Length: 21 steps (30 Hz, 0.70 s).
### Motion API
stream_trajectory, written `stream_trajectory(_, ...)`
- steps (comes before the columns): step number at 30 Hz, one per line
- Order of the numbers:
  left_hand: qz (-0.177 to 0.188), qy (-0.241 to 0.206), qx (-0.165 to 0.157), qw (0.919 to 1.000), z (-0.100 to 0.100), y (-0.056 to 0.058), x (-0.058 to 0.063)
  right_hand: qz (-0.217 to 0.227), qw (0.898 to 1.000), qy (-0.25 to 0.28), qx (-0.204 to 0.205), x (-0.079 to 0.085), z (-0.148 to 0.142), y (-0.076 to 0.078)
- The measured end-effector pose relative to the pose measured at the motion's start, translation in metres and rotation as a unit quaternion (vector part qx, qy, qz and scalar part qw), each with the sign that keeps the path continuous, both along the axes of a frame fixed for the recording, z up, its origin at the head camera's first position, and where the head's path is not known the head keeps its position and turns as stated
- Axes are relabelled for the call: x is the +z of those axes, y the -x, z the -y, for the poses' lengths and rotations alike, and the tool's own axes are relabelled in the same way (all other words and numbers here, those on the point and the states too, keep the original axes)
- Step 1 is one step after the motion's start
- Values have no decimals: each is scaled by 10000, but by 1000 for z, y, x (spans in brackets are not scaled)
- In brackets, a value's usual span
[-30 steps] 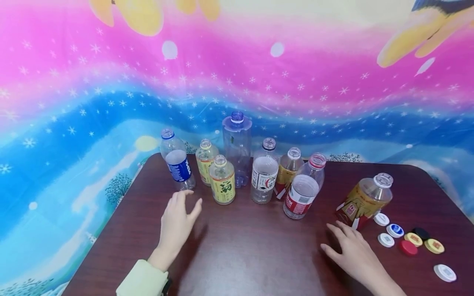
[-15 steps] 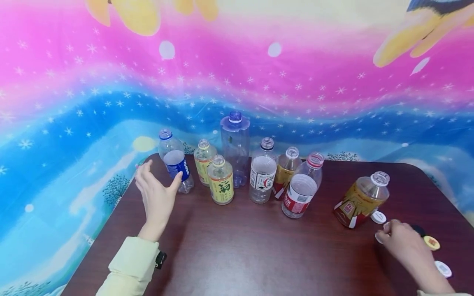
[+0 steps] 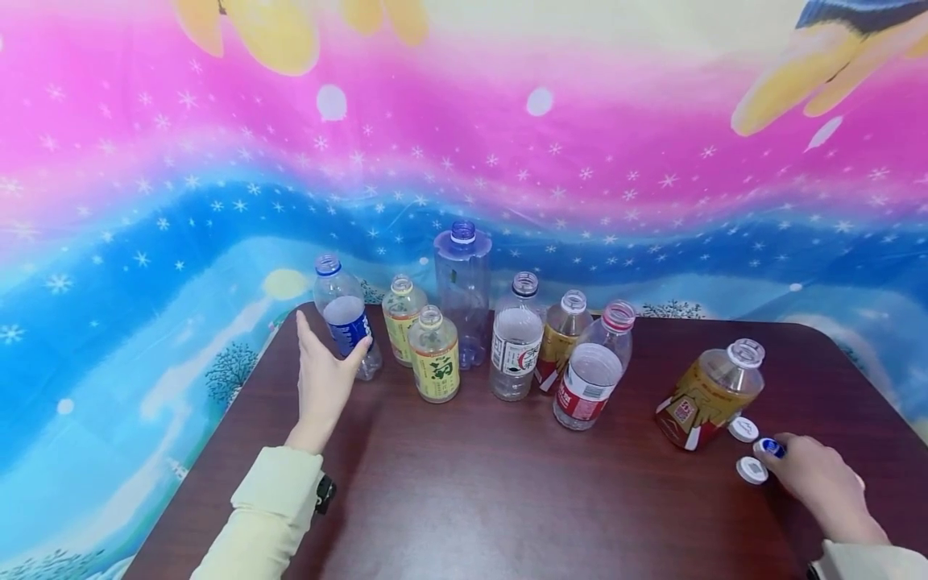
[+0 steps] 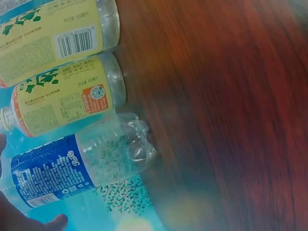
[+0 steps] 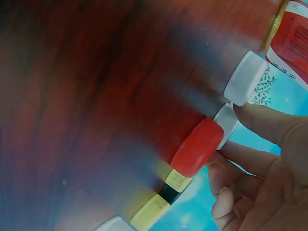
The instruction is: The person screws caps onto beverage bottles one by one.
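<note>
My left hand (image 3: pixel 324 391) stands just in front of the clear bottle with a blue label (image 3: pixel 350 326), its fingers and thumb spread to either side. The left wrist view shows that bottle upright on the table, with a fingertip (image 4: pixel 58 222) beside its label. At the right, my right hand (image 3: pixel 819 483) pinches a blue-topped white bottle cap (image 3: pixel 770 448) between thumb and index finger. In the right wrist view, a white cap (image 5: pixel 245 79) and a red cap (image 5: pixel 198 147) lie on either side of it. The bottles in view have no caps on their necks.
Along the back stand two yellow-labelled bottles (image 3: pixel 435 366), a tall purple-tinted bottle (image 3: pixel 464 282), a white-labelled bottle (image 3: pixel 517 346), a red-labelled bottle (image 3: pixel 589 387) and gold-labelled bottles (image 3: pixel 706 395). Yellow caps (image 5: pixel 150 211) and a black cap (image 5: pixel 173 192) lie by the right hand. A patterned cloth hangs behind.
My left hand has moved up and left to the blue-labelled bottle. My right hand has gone right from beside the gold-labelled bottle to the caps and taken hold of the blue-topped one.
</note>
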<state>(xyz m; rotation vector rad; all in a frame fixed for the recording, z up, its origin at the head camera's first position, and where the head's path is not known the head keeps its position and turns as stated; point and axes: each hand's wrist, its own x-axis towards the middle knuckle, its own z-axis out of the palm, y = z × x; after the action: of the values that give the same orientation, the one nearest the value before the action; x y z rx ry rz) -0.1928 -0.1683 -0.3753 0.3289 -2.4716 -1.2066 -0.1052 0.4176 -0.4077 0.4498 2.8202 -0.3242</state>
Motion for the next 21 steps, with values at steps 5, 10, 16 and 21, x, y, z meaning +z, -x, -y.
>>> stream_trajectory(5,102,72,49,9999,-2,5,1,-101,9999,15,-101,-1,1,-1)
stream_trajectory(10,174,-7,64,9998,-3,11,2,-501,9984,-60,-268,1,5,0)
stream_trajectory(16,129,-144,94,9998,-2,16,0,-704,9971,-110,-280,6,6,1)
stream_trajectory(21,120,-352,70,9993,-3,18,-1,-717,9969,-119,-293,10,4,-2)
